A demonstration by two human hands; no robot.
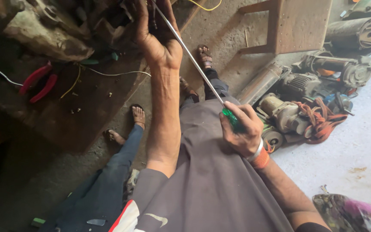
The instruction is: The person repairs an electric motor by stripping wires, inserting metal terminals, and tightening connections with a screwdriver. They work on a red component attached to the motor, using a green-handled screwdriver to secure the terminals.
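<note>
Your right hand (241,129) nearest, clamped round the green screwdriver (196,64) handle, shaft running toward 11 o'clock, your left hand (157,34) gripping dark machine parts (108,21) at 12 o'clock, red pliers (39,81) at 9 o'clock.

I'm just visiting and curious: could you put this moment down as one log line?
right hand: grips green-handled screwdriver | left hand: reaches into dark machine parts by shaft tip | red pliers: on bench, untouched

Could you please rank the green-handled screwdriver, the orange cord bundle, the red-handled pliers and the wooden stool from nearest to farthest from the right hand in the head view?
1. Green-handled screwdriver: gripped in the right hand.
2. Orange cord bundle: to its right, on the motors.
3. Wooden stool: upper right.
4. Red-handled pliers: far left, on the bench.
</note>
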